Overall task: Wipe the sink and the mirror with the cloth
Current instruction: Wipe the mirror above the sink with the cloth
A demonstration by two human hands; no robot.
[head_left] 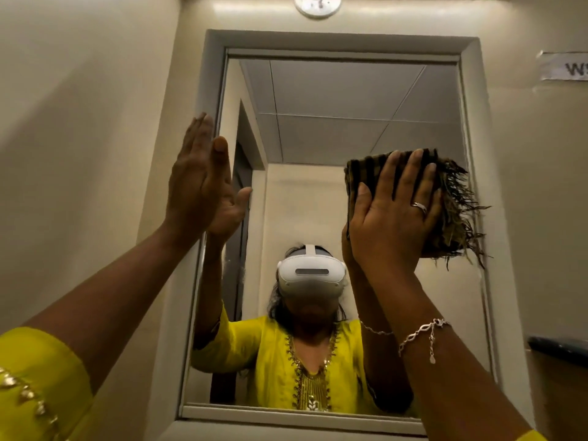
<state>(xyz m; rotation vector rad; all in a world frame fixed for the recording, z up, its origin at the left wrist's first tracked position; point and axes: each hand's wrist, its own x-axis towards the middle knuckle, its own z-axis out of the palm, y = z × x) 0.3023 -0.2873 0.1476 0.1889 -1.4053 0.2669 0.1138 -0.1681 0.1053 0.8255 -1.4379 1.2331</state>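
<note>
A tall mirror (pixel 334 128) in a pale frame (pixel 343 41) fills the wall ahead. My right hand (pixel 394 214) presses a dark checked cloth (pixel 451 211) with a frayed fringe flat against the glass at the right side, about mid-height. My left hand (pixel 197 179) is raised with straight fingers, flat against the left edge of the frame, holding nothing. The glass reflects a person in a yellow top with a white headset. The sink is out of view.
Cream walls flank the mirror. A round fitting (pixel 318 4) sits on the wall above the frame. A paper label (pixel 563 66) is stuck at the upper right. A dark ledge (pixel 556 346) juts out at the lower right.
</note>
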